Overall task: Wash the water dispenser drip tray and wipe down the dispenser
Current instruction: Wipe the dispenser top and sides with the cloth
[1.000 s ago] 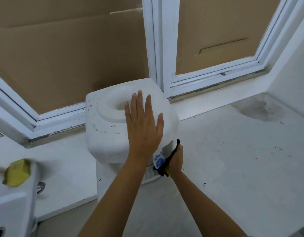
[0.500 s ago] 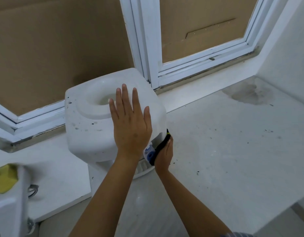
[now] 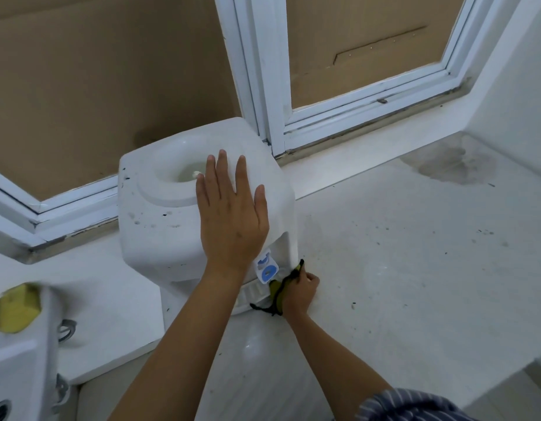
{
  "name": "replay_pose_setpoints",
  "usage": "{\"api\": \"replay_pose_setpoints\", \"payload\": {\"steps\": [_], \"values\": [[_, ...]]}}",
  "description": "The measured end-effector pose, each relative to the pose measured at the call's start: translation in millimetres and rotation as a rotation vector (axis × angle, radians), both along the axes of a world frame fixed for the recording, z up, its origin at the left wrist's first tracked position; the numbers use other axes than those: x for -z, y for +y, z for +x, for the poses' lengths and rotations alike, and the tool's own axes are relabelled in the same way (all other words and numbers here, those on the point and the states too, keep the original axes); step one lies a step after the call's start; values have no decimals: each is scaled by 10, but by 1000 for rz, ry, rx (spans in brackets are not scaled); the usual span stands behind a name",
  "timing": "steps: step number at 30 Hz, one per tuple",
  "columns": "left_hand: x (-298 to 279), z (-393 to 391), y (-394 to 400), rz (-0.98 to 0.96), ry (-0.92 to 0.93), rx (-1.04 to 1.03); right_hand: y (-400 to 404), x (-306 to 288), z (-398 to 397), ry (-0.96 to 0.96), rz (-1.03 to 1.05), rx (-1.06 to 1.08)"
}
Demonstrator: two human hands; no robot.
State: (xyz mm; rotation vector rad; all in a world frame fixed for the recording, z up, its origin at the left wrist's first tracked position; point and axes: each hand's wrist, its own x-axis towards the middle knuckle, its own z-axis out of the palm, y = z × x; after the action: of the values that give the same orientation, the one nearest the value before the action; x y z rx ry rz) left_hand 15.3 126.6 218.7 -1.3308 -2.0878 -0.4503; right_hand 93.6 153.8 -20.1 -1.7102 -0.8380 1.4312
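A white tabletop water dispenser [image 3: 159, 226] stands on the white counter by the window, its top speckled with dark spots. My left hand [image 3: 232, 220] lies flat on its top, fingers straight. Below the blue tap [image 3: 266, 270] my right hand [image 3: 299, 294] grips a yellow-green scouring pad with a dark face [image 3: 276, 291] and presses it against the slotted white drip tray [image 3: 251, 294] at the dispenser's base. Most of the tray is hidden behind my left forearm.
A yellow sponge [image 3: 15, 308] sits on the rim of a white sink [image 3: 16, 375] at the lower left. Cardboard covers the window panes [image 3: 363, 41] behind. The counter [image 3: 415, 268] to the right is stained and speckled, with its front edge at the lower right.
My right hand with the pad has moved down from beside the tap to the drip tray. My left hand stays flat on the dispenser top. The camera has shifted slightly.
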Motion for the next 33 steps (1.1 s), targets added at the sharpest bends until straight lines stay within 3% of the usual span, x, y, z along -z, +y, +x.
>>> {"api": "replay_pose_setpoints", "payload": {"steps": [2,6,8,10,13,15,19,22,26,29,33], "values": [[1,0,1,-8,-7,-5,-28,55,95,-77,23,-63],[0,-8,13,-25,-22,-13,-65,238,278,-363,103,-496],[5,-13,15,-25,-33,-13,-28,247,365,-383,120,-599],[1,-10,16,-20,-51,-9,-15,45,464,-289,115,-540],[-48,2,1,5,-90,13,-40,-261,601,-102,159,-257],[-101,12,-32,50,-153,96,-55,-463,601,-82,316,-202],[-236,-1,-185,227,-486,378,-109,-955,478,13,596,-101],[-323,-89,-361,346,-514,376,-184,-1340,399,122,750,13],[-306,-282,-593,409,-501,292,-338,-1572,237,149,913,-55],[-234,-348,-694,425,-531,249,-600,-1539,78,204,914,-80],[-202,-315,-782,424,-560,215,-836,-1353,27,200,963,-290]]}}
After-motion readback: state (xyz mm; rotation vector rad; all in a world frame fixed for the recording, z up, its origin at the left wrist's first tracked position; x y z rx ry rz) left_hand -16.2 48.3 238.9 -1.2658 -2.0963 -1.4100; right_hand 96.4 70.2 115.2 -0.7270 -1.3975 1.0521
